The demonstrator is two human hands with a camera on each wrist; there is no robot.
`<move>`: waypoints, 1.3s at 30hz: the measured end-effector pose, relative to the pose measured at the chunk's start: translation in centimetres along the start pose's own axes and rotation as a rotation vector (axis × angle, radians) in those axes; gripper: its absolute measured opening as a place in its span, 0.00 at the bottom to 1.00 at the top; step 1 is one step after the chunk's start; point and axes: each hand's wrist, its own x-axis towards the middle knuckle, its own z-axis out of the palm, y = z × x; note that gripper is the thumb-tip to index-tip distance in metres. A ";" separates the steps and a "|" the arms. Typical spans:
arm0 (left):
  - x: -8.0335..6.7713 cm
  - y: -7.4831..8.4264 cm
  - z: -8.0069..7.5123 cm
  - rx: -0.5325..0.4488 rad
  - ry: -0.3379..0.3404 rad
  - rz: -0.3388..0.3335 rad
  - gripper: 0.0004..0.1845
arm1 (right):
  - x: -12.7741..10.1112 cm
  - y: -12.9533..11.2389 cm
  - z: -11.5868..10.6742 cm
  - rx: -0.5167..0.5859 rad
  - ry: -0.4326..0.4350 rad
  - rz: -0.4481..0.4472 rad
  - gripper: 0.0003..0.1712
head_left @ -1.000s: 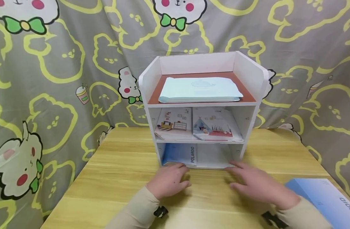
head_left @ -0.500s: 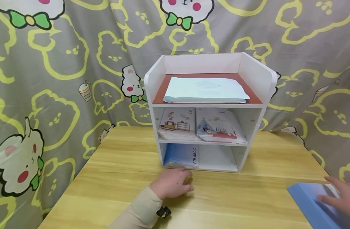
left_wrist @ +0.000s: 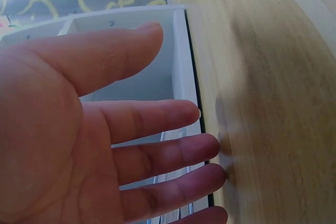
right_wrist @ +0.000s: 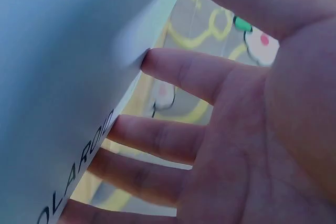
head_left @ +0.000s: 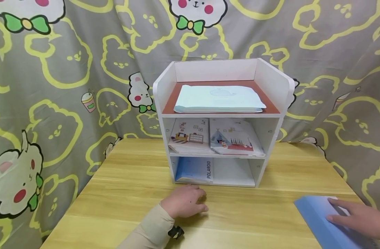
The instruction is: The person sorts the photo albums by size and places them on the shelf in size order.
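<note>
A white three-tier shelf (head_left: 272,86) stands at the back middle of the wooden table (head_left: 121,193). In its bottom tier a blue Polaroid book (head_left: 193,168) lies on the left, and the right half is bare. My left hand (head_left: 185,204) rests relaxed on the table just in front of that book, holding nothing. The left wrist view shows that hand (left_wrist: 105,145) with straight fingers before the shelf (left_wrist: 178,51). My right hand (head_left: 359,218) lies with straight fingers on a second blue book (head_left: 317,214) at the table's front right corner. In the right wrist view its fingers (right_wrist: 173,72) touch the book's cover (right_wrist: 58,77).
A pale mint pack (head_left: 218,98) lies on the shelf's top tier. Two illustrated booklets (head_left: 190,135) (head_left: 231,138) fill the middle tier. A cartoon-print curtain (head_left: 53,69) hangs behind the table. The table's right edge (head_left: 342,173) runs close to the second book.
My right hand left the front of the shelf, went right to the second blue book and now lies on it. The book has shifted slightly left. My left hand has stayed put.
</note>
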 end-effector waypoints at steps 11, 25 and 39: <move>0.1 0.0 0.1 -0.006 -0.011 -0.005 0.26 | 1.6 -9.0 0.7 -0.010 0.141 -0.214 0.44; 0.1 0.2 0.2 0.028 -0.006 0.005 0.28 | 1.8 -17.0 2.5 -0.065 0.136 -0.236 0.55; -0.1 0.5 -0.1 0.038 -0.022 -0.026 0.29 | 2.5 -24.6 4.2 -0.129 0.201 -0.276 0.51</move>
